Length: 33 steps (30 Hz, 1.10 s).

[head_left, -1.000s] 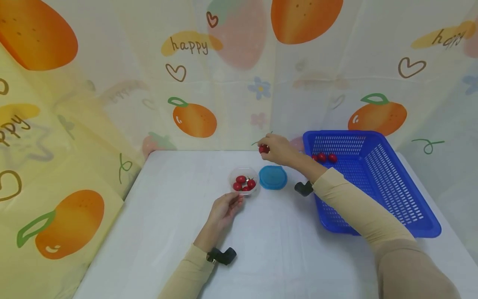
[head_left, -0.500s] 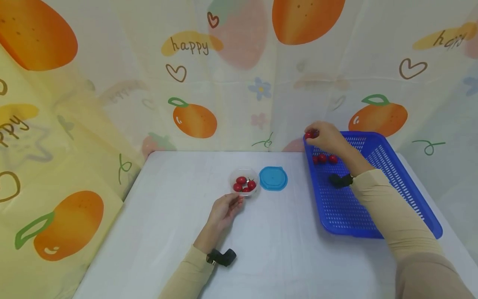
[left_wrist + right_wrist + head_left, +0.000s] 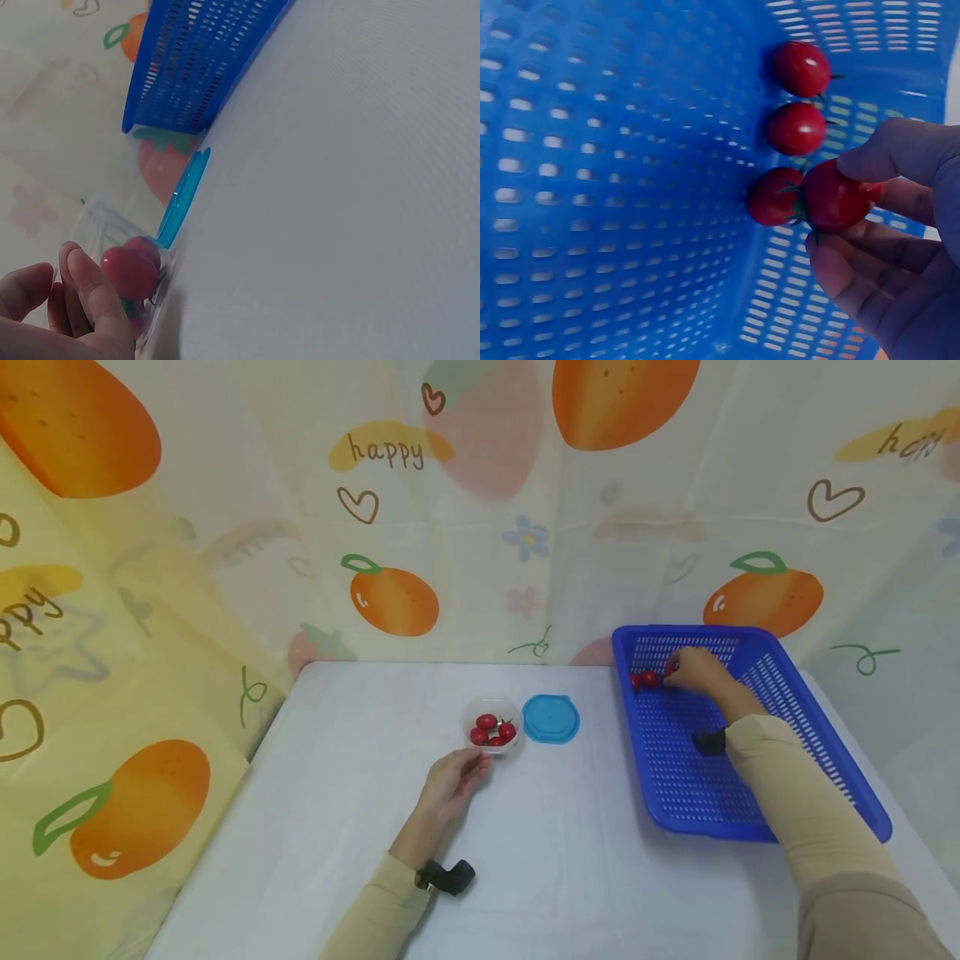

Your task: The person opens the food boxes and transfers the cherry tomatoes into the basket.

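Observation:
In the head view my right hand (image 3: 697, 672) reaches into the far end of the blue basket (image 3: 678, 814). The right wrist view shows it pinching a red cherry tomato (image 3: 836, 196) with a green stem between thumb and fingers. Right beside that one lie three other cherry tomatoes (image 3: 796, 127) in a row on the basket floor. My left hand (image 3: 450, 785) pinches the near rim of a small clear plastic container (image 3: 97, 225). Several cherry tomatoes (image 3: 486, 722) lie inside this container, partly hidden by my fingers in the left wrist view.
A round blue lid (image 3: 551, 719) lies flat on the white table (image 3: 360, 793), just right of the container. Behind the table hangs a fruit-printed curtain (image 3: 465, 568). The basket's raised walls stand around my right hand.
My right hand has carried the cherry tomato rightward from above the lid, over the basket's left rim, and lowered it into the basket. My left hand has stayed at the container.

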Tool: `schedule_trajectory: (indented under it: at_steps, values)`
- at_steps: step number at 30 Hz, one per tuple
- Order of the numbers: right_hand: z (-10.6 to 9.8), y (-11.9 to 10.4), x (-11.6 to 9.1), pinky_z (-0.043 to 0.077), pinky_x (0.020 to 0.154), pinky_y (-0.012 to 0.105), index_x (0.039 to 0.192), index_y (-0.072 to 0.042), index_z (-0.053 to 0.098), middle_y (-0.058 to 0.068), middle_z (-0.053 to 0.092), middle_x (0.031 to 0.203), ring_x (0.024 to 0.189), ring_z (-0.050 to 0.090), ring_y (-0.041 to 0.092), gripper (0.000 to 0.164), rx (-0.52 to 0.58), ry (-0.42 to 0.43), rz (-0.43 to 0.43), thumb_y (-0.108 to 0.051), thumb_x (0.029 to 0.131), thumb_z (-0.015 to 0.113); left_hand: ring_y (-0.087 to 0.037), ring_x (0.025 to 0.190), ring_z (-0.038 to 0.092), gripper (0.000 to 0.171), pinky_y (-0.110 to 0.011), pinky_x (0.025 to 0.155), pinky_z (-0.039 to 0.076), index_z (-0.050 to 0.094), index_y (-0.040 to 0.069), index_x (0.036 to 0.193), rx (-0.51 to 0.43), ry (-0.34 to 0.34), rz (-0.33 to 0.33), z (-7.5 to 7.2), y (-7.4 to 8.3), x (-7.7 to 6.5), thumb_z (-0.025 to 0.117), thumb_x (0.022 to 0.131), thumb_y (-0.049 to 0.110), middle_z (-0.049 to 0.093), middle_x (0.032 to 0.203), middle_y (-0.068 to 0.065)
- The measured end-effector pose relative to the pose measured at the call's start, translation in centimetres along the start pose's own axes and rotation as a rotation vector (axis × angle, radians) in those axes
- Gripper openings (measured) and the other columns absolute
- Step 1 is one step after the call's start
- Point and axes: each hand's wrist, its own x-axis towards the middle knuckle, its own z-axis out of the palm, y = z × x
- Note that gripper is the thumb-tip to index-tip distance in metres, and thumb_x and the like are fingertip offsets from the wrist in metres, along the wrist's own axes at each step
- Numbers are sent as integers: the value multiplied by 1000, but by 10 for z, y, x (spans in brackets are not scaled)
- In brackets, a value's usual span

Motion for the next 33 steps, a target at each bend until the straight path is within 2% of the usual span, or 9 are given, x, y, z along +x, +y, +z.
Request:
schedule_trajectory:
  at_steps: [3, 8, 14, 17, 20, 26, 29, 33]
  values:
    - [7, -1, -1, 49, 74, 46, 98, 9, 61, 24, 63, 90, 82, 58, 33, 27, 22, -21, -14, -10, 79, 61, -17, 99, 60, 32, -21, 84, 52, 54, 5, 115, 3, -4, 7, 0, 0, -1, 56, 88, 21, 64, 98, -4]
    - [18, -7, 0, 51, 68, 38, 95, 8, 62, 19, 64, 85, 73, 56, 25, 23, 52, -66, -23, -10, 79, 61, -17, 99, 60, 32, -21, 83, 52, 54, 4, 115, 2, -11, 10, -1, 0, -1, 57, 88, 21, 64, 97, -4]
    - [28, -11, 4, 43, 58, 26, 90, 5, 63, 11, 59, 76, 68, 51, 21, 19, 36, -106, -22, -9, 77, 61, -15, 95, 61, 32, -20, 82, 52, 53, 3, 115, -8, -25, 9, 0, 0, -1, 56, 88, 20, 65, 96, -4]
    - [30, -13, 5, 47, 61, 30, 94, 6, 63, 14, 62, 81, 71, 54, 23, 22, 23, -103, -21, -8, 78, 61, -15, 94, 61, 32, -20, 82, 52, 53, 3, 115, 5, -24, 13, 0, 0, -1, 56, 88, 21, 65, 96, -4]
    - [29, -15, 5, 50, 70, 39, 98, 6, 63, 18, 64, 89, 78, 58, 26, 26, 23, -96, -12, -10, 78, 62, -14, 93, 62, 32, -20, 82, 52, 53, 3, 115, 7, -22, 14, 1, 0, -2, 56, 88, 20, 65, 95, -4]
    - [23, -16, 2, 48, 82, 49, 104, 7, 61, 24, 64, 99, 90, 59, 34, 31, 55, -78, -9, -13, 80, 60, -13, 91, 62, 31, -20, 82, 52, 54, 3, 114, 8, -10, 9, 1, 0, -1, 57, 88, 20, 65, 96, -5]
    - [18, -16, 0, 47, 85, 51, 106, 8, 60, 26, 62, 103, 94, 58, 36, 31, 71, -64, -13, -13, 83, 57, -14, 93, 62, 31, -20, 82, 52, 55, 3, 113, 8, -1, 7, 2, 0, -1, 56, 88, 21, 65, 97, -5]
    - [11, -17, -1, 47, 82, 50, 101, 7, 62, 25, 63, 99, 92, 58, 36, 28, 62, -22, -53, -14, 84, 57, -15, 95, 62, 31, -21, 83, 52, 55, 3, 113, 14, 8, 10, 3, 0, -1, 57, 88, 20, 65, 96, -5]
